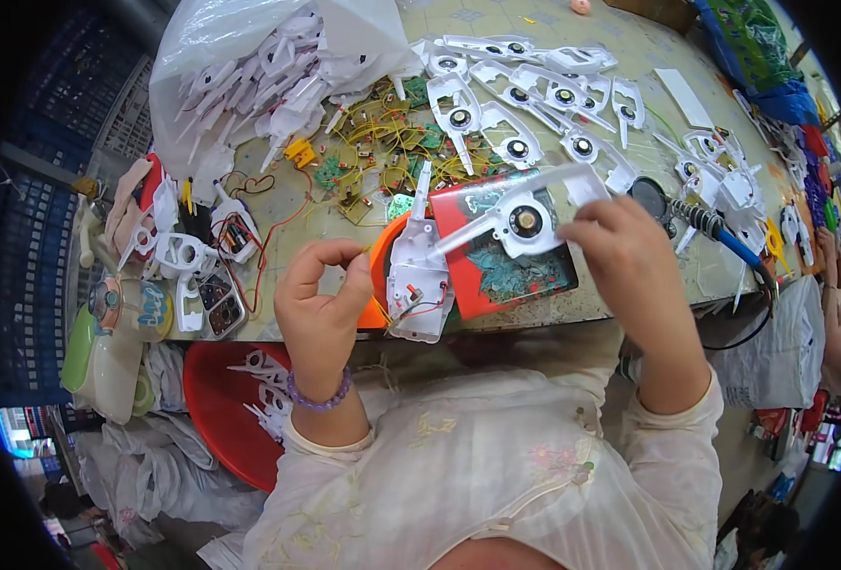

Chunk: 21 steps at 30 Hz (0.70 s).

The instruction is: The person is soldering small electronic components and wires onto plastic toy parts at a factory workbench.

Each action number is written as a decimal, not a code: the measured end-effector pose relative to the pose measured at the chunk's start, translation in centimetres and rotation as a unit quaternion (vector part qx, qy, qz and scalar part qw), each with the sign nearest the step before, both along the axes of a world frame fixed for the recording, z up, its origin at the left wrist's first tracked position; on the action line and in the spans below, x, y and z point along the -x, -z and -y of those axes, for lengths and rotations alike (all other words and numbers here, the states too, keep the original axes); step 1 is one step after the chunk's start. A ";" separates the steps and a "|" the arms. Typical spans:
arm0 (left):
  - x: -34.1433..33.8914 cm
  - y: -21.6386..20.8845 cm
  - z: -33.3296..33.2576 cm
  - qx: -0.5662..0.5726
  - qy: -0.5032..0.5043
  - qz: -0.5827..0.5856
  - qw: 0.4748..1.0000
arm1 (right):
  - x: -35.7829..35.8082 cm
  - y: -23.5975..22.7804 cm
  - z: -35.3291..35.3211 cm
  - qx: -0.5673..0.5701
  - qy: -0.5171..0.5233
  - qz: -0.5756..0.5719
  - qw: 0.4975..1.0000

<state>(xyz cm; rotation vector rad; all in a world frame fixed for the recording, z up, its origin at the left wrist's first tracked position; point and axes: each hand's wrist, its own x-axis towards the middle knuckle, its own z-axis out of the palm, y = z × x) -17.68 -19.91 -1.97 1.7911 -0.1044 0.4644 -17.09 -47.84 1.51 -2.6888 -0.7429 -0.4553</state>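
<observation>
My right hand (pixel 620 256) grips one end of a white plastic shell half (pixel 506 211) with a round black speaker set in it, tilted over a red box lid (pixel 468 302). Between the thumb and forefinger of my left hand (pixel 323 290) is a thin yellow wire (pixel 368 250), mostly hidden by the fingers. Between my hands, another white housing (pixel 420 271) rests on an orange container (pixel 377 309). Near its lower end are a small red part and thin wires. Whether the yellow wire joins this housing cannot be made out.
Beyond my hands lie a pile of small circuit boards with yellow wires (pixel 406 133) and several speaker-fitted shells (pixel 515 147). A plastic bag of white parts (pixel 278 66) stands back left. To the right is a blue-handled soldering iron (pixel 734 245); below the table edge, a red basin (pixel 216 418).
</observation>
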 end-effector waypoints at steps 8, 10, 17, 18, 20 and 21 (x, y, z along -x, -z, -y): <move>-1.2 -2.4 4.2 -0.215 0.187 0.111 0.952 | -7.3 1.3 -0.2 -0.063 -0.181 -0.027 0.981; -2.1 -2.9 5.5 -0.243 0.215 0.159 0.932 | -7.7 1.0 -0.9 -0.071 -0.203 -0.032 0.976; -3.6 -3.8 7.0 -0.356 0.283 0.103 0.885 | -8.3 1.1 -1.1 -0.090 -0.264 0.005 0.960; -3.6 -3.8 7.0 -0.356 0.285 0.100 0.884 | -8.2 1.4 -1.0 -0.125 -0.244 0.029 0.961; -3.7 -3.7 6.9 -0.359 0.269 0.078 0.890 | -7.5 1.5 -0.4 -0.182 -0.199 0.075 0.960; -3.8 -3.6 6.9 -0.356 0.272 0.075 0.891 | -6.3 1.1 0.2 -0.217 -0.153 0.090 0.960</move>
